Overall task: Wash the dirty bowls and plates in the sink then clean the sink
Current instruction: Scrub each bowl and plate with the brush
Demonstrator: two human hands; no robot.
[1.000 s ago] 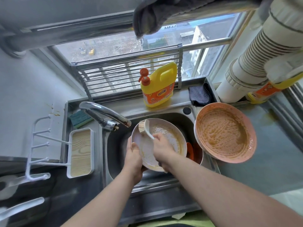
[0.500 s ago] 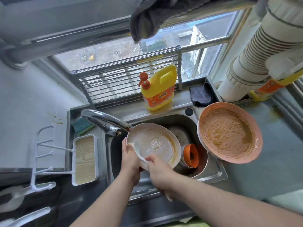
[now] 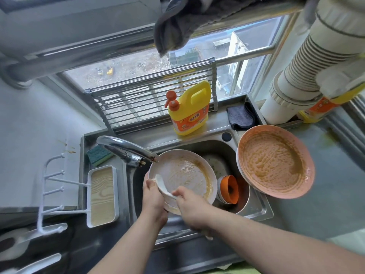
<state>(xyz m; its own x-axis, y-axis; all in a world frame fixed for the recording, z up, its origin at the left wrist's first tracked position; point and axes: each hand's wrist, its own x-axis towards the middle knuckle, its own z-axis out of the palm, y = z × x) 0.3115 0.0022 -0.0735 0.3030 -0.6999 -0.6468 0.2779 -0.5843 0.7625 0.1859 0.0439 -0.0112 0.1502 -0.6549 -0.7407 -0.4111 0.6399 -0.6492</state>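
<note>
the left hand (image 3: 152, 196) grips the rim of the round white plate (image 3: 183, 175) smeared with orange sauce, tilting it over the steel sink (image 3: 256, 212) so the dirt drains. the right hand (image 3: 190, 206) grips a white brush (image 3: 163, 186) against its face. a window is behind the counter.

Your left hand (image 3: 153, 196) grips a plate rim, thumb on top. Your right hand (image 3: 190, 207), just beside it, curls around a brush handle. Both forearms are bare.

Orange label with blurred, unreadable characters on the yellow detergent bottle (image 3: 190, 109)
</note>
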